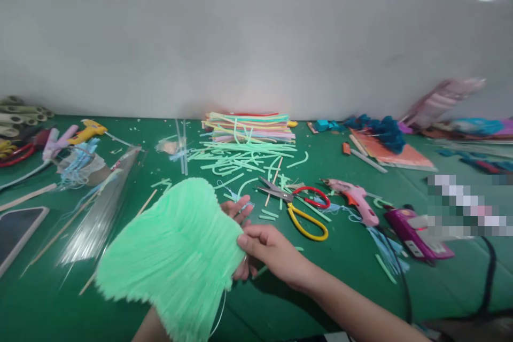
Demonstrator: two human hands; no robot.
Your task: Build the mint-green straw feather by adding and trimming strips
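Observation:
A big fan-shaped bundle of light green straw strips (176, 256) is held over the green table (344, 278). My right hand (272, 254) pinches its right edge. My left hand (237, 211) is mostly hidden behind the bundle, with only the fingertips showing at its upper right; the forearm comes up from the bottom edge. Just right of my hands lie scissors (298, 206) with one red and one yellow handle, blades pointing left.
A stack of coloured straws (250, 127) and scattered green straw pieces (244, 163) lie at the back. A pink glue gun (355, 200) and a purple device (414, 232) are to the right, a yellow glue gun (88, 131), clear sleeves (104, 208) and a phone (18, 232) to the left. A grey partition stands behind.

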